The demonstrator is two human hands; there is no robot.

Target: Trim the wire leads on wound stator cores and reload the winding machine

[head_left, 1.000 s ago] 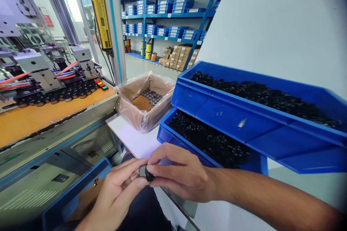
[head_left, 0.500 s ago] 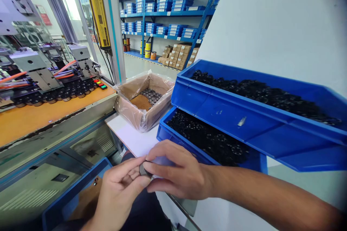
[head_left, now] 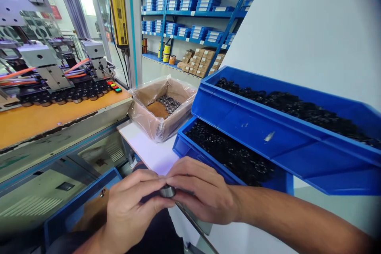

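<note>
Between the fingertips of both hands is a small round metal part (head_left: pixel 167 191) with a shiny side wall and a dark top. My left hand (head_left: pixel 133 202) pinches it from the left, its thumb below and its fingers above. From the right, my right hand (head_left: pixel 205 190) closes on the same part, with its fingers over the top edge. The fingers cover much of the part, so its full shape is hidden. Just beyond my right hand is the lower blue bin (head_left: pixel 181 147), holding many black ring-like pieces (head_left: pixel 232 152).
An upper blue bin (head_left: pixel 238 117) of black pieces sits over the lower one. A plastic-lined carton (head_left: pixel 149 121) with metal parts stands on the white table (head_left: pixel 137 143). To the left is a machine bench (head_left: pixel 89 107) with a row of parts; a blue crate (head_left: pixel 53 222) lies below.
The metal part has turned in my fingers, so its shiny side now faces me. Both hands sit slightly further right and my fingers have shifted on it. The view has swung a little left.
</note>
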